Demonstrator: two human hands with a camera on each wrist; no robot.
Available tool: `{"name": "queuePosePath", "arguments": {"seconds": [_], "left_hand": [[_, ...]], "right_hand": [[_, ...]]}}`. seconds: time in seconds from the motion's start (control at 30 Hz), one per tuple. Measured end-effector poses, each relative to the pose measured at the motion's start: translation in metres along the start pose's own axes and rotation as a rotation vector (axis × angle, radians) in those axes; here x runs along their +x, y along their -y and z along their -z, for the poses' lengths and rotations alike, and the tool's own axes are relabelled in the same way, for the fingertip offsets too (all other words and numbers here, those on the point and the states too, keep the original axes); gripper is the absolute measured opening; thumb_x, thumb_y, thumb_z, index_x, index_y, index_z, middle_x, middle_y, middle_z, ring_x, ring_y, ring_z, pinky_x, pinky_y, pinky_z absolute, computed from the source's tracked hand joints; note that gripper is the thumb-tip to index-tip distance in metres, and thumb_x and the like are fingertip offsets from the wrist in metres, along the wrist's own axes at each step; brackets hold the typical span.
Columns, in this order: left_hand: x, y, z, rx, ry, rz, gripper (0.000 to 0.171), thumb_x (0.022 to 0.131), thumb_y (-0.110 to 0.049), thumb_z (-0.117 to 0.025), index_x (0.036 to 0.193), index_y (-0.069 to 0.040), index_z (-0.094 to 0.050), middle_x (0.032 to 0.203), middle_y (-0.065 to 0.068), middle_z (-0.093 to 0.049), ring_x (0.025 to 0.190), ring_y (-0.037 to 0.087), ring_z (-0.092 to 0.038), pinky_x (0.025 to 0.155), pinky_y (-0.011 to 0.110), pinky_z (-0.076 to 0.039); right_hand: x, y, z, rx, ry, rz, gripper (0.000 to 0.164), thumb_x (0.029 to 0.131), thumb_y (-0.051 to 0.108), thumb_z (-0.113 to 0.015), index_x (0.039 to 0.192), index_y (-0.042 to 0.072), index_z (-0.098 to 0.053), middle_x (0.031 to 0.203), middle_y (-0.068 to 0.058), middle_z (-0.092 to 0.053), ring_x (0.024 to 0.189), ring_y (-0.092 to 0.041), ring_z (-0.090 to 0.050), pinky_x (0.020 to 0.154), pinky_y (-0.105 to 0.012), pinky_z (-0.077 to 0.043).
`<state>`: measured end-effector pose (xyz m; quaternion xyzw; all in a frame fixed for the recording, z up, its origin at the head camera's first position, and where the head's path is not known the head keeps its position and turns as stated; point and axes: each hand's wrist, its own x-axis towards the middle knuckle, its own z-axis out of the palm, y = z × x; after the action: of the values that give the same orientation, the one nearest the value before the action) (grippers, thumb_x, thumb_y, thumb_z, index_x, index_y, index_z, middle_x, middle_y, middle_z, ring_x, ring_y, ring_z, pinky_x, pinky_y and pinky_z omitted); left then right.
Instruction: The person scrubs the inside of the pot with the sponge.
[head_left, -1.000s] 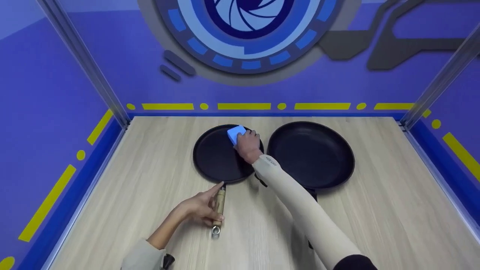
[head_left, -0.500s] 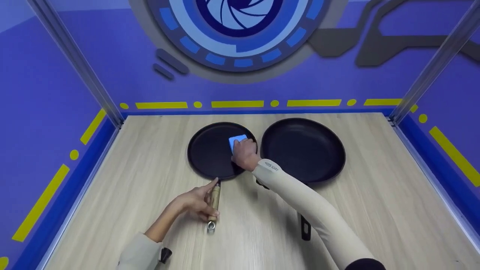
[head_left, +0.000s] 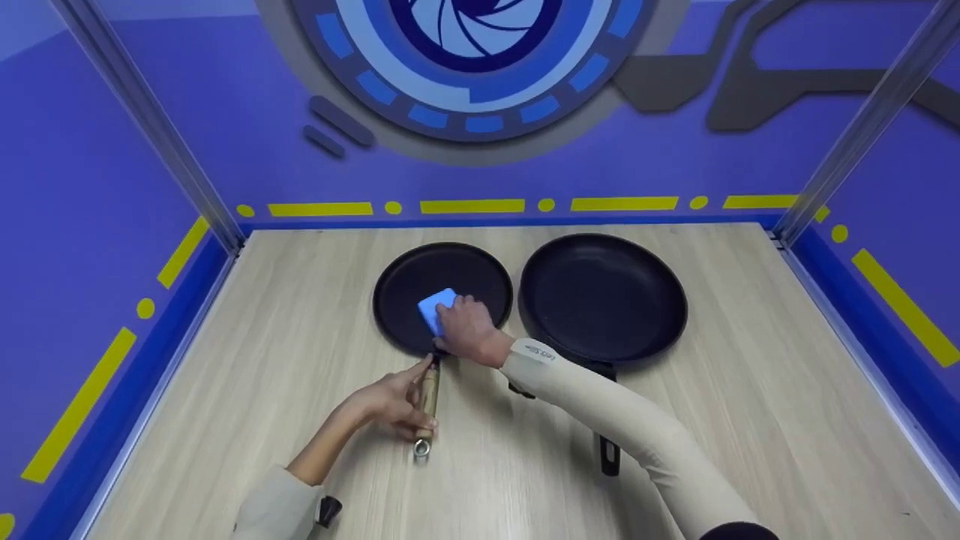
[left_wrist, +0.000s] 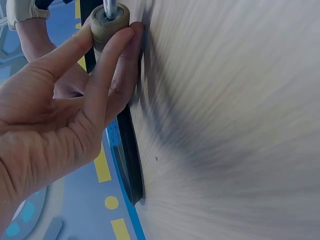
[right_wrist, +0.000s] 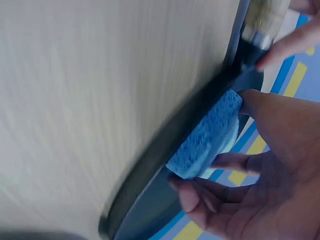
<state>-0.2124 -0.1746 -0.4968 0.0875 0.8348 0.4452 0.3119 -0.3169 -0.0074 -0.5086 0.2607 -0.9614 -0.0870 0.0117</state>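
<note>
Qty 1 shallow round blk crepe pan (head_left: 450, 266), wooden handle (head_left: 430, 392) pinched in L hand (head_left: 388, 401) fingers; qty 1 deeper blk frying pan (head_left: 602, 300) alongside; qty 1 porous blue sponge (head_left: 436, 307) on crepe pan, R hand (head_left: 470, 330) fingers pinching it.

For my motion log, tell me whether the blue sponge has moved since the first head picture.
Yes: in the head view, the blue sponge has moved nearer the camera and left, judged against the yellow stripe beyond it.
</note>
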Motion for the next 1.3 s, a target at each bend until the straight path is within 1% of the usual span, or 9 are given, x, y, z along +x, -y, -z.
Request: {"name": "queuePosePath", "arguments": {"seconds": [0.2, 0.33, 0.47, 0.57, 0.73, 0.93, 1.13, 1.23, 1.3], "left_hand": [[0.003, 0.002, 0.003, 0.025, -0.002, 0.003, 0.112, 0.081, -0.002, -0.085, 0.164, -0.007, -0.010, 0.080, 0.004, -0.056, 0.063, 0.012, -0.059, 0.059, 0.028, -0.061], [0.005, 0.001, 0.003, 0.047, -0.006, -0.003, 0.112, 0.081, -0.004, -0.085, 0.164, -0.007, -0.011, 0.080, 0.005, -0.059, 0.064, 0.013, -0.061, 0.059, 0.027, -0.060], [0.007, 0.000, 0.001, 0.034, 0.001, 0.004, 0.112, 0.081, -0.003, -0.085, 0.165, -0.009, -0.011, 0.082, 0.007, -0.058, 0.066, 0.013, -0.062, 0.060, 0.029, -0.062], [0.008, 0.000, -0.001, 0.009, 0.010, 0.010, 0.112, 0.081, -0.002, -0.084, 0.165, -0.010, -0.011, 0.083, 0.008, -0.058, 0.064, 0.013, -0.062, 0.059, 0.030, -0.062], [0.005, 0.001, 0.000, -0.029, 0.018, 0.007, 0.113, 0.081, -0.001, -0.084, 0.165, -0.011, -0.010, 0.084, 0.010, -0.059, 0.061, 0.013, -0.064, 0.058, 0.031, -0.062], [0.001, 0.002, 0.000, -0.021, 0.011, -0.012, 0.113, 0.080, 0.001, -0.085, 0.165, -0.008, -0.011, 0.084, 0.008, -0.057, 0.062, 0.013, -0.064, 0.058, 0.032, -0.062], [0.000, 0.002, 0.000, -0.004, 0.016, -0.022, 0.113, 0.080, 0.001, -0.085, 0.164, -0.007, -0.011, 0.086, 0.007, -0.055, 0.066, 0.013, -0.063, 0.060, 0.032, -0.063], [0.001, 0.003, 0.001, -0.019, 0.022, -0.023, 0.113, 0.080, 0.001, -0.085, 0.165, -0.007, -0.010, 0.087, 0.010, -0.056, 0.064, 0.013, -0.064, 0.060, 0.033, -0.063], [0.002, 0.004, 0.003, -0.045, 0.031, -0.024, 0.114, 0.080, 0.001, -0.084, 0.165, -0.007, -0.009, 0.088, 0.012, -0.058, 0.062, 0.013, -0.065, 0.060, 0.034, -0.063]], "right_hand": [[0.008, 0.004, -0.001, 0.051, -0.030, 0.134, 0.046, 0.095, 0.050, -0.068, 0.125, 0.016, -0.062, 0.117, -0.012, -0.067, 0.109, -0.030, -0.063, 0.094, -0.044, -0.057], [0.017, 0.006, 0.000, 0.080, -0.047, 0.182, 0.040, 0.096, 0.046, -0.069, 0.123, 0.018, -0.063, 0.118, -0.012, -0.067, 0.112, -0.030, -0.062, 0.096, -0.045, -0.055], [0.029, 0.009, 0.002, 0.097, -0.025, 0.188, 0.036, 0.097, 0.042, -0.068, 0.124, 0.019, -0.064, 0.120, -0.014, -0.066, 0.115, -0.031, -0.061, 0.099, -0.045, -0.053], [0.040, 0.011, 0.002, 0.117, -0.006, 0.157, 0.037, 0.098, 0.043, -0.067, 0.127, 0.021, -0.064, 0.125, -0.014, -0.065, 0.120, -0.032, -0.060, 0.103, -0.047, -0.052], [0.060, 0.014, -0.001, 0.161, -0.021, 0.088, 0.043, 0.098, 0.043, -0.068, 0.136, 0.025, -0.061, 0.131, -0.014, -0.063, 0.126, -0.032, -0.057, 0.108, -0.048, -0.050], [0.079, 0.014, -0.008, 0.153, -0.058, 0.014, 0.047, 0.101, 0.043, -0.063, 0.143, 0.025, -0.056, 0.131, -0.014, -0.062, 0.124, -0.031, -0.056, 0.105, -0.045, -0.050], [0.090, 0.004, -0.012, 0.167, -0.071, -0.105, 0.048, 0.101, 0.042, -0.063, 0.144, 0.024, -0.055, 0.131, -0.013, -0.062, 0.124, -0.030, -0.056, 0.104, -0.043, -0.050], [0.093, 0.000, -0.011, 0.190, -0.056, -0.121, 0.049, 0.100, 0.042, -0.064, 0.146, 0.024, -0.054, 0.132, -0.013, -0.062, 0.124, -0.031, -0.056, 0.104, -0.044, -0.051], [0.094, 0.000, -0.010, 0.194, -0.041, -0.103, 0.049, 0.101, 0.041, -0.063, 0.147, 0.026, -0.053, 0.134, -0.013, -0.061, 0.126, -0.030, -0.055, 0.105, -0.044, -0.050]]}}
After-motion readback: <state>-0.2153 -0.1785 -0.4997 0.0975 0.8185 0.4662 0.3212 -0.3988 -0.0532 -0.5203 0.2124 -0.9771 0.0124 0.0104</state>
